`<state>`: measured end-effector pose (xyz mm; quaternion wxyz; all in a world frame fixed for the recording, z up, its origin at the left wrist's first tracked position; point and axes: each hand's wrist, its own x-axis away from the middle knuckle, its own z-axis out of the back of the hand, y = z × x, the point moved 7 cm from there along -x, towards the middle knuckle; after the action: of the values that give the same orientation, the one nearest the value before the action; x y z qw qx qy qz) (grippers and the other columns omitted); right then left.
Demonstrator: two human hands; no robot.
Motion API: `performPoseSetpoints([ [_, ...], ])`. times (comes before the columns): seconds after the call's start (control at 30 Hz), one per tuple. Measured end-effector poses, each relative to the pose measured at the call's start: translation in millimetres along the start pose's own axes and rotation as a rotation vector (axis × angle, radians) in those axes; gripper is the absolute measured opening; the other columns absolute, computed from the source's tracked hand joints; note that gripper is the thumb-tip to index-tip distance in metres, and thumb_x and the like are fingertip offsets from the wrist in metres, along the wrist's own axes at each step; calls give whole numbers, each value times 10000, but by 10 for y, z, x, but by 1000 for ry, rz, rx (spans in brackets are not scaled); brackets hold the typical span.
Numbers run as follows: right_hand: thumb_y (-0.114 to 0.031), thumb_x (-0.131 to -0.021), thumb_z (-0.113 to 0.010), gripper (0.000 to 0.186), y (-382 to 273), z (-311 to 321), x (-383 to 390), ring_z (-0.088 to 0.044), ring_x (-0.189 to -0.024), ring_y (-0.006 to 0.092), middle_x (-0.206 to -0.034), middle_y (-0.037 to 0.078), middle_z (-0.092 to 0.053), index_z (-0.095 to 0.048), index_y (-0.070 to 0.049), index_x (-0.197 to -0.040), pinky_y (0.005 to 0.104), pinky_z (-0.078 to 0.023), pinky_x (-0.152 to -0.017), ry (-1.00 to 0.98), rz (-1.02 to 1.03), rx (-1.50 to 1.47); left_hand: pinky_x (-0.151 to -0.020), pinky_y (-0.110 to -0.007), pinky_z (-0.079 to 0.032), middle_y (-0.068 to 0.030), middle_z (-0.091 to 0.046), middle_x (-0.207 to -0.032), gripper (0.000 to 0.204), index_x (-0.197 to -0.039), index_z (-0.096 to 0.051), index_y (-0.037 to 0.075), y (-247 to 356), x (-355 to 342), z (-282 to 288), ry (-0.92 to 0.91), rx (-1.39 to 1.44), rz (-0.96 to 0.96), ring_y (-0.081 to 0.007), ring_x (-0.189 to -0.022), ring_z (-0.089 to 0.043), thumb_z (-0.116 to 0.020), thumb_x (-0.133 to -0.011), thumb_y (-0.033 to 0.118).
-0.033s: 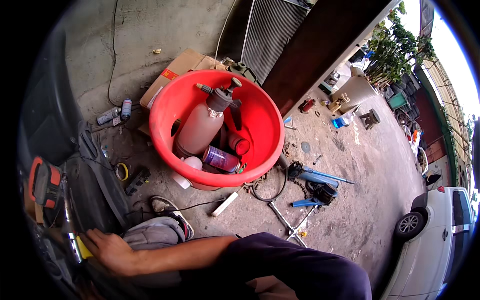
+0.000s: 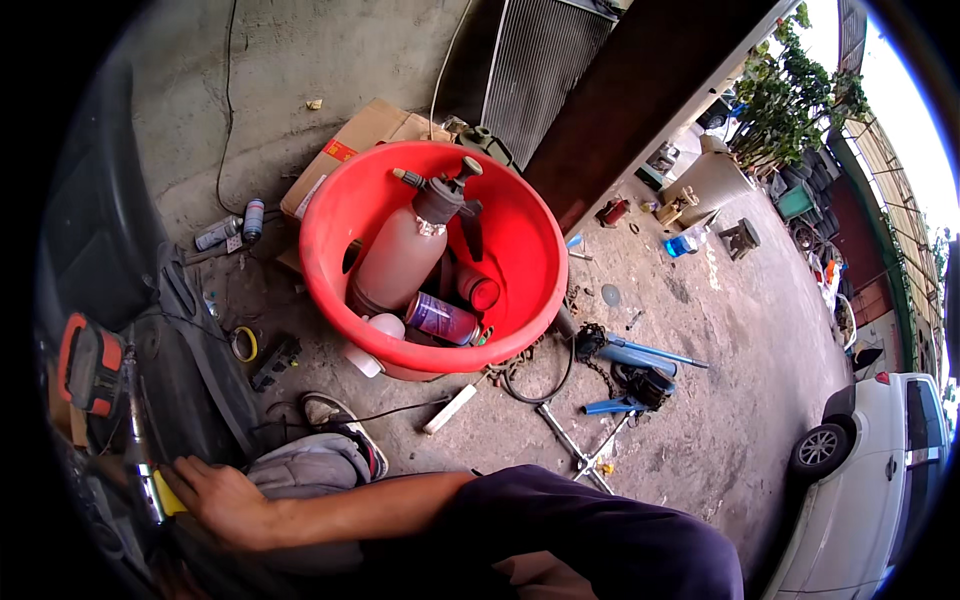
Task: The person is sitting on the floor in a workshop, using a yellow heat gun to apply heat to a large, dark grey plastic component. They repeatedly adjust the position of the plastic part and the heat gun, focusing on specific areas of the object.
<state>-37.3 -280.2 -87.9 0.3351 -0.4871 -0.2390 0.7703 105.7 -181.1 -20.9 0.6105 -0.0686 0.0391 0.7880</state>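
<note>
From the lower middle, my right forearm reaches left, and my right hand lies low beside a black plastic car trim panel. Its fingers are bent over a yellow piece, whose kind is mostly hidden by the hand. Right beside the fingertips, a chrome tool shaft runs up along the panel. A dim skin-toned patch at the bottom left edge seems to be my left hand; its fingers are lost in shadow. A red and black cordless tool battery or case sits just above the shaft.
A red tub holds a pump sprayer and a spray can. Yellow tape, a sneaker, a white-handled tool, a cross wrench and a blue jack are on the floor. A white car stands right.
</note>
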Motion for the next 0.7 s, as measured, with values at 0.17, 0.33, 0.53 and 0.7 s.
performPoseSetpoints([
  [0.17, -186, -676, -737, 828, -9, -36, -53, -551, -1181, 422, -1289, 283, -504, -443, 133, -1381, 439, -529, -920, -178, -60, -19, -1051, -472, -428, -197, -634, -1314, 452, -1242, -681, 33, -78, -63, -39, -46, -34, -56, -393, -1213, -571, -477, -1048, 387],
  [0.33, -178, -680, -731, 770, -60, 124, -69, -571, -1100, 403, -1214, 258, -519, -483, 125, -1342, 437, -540, -851, -151, -54, -22, -1065, -461, -420, -204, -628, -1323, 456, -1252, -674, 18, -141, -109, -46, -117, -8, -89, -389, -1239, -560, -490, -1042, 378],
  [0.53, -147, -612, -733, 815, 1, 148, -35, -575, -1063, 386, -1142, 225, -519, -478, 124, -1338, 433, -540, -809, -66, -15, 12, -1074, -449, -416, -204, -622, -1340, 430, -1244, -680, 7, -106, -110, -46, -149, 27, -167, -386, -1259, -550, -507, -1033, 340],
  [0.7, -140, -601, -738, 805, 6, 279, -44, -571, -1060, 389, -1137, 225, -520, -494, 122, -1321, 437, -534, -811, -55, -11, 44, -1065, -450, -424, -185, -619, -1357, 392, -1262, -677, 27, -50, -36, -37, -79, 62, -243, -381, -1267, -551, -532, -1024, 303],
])
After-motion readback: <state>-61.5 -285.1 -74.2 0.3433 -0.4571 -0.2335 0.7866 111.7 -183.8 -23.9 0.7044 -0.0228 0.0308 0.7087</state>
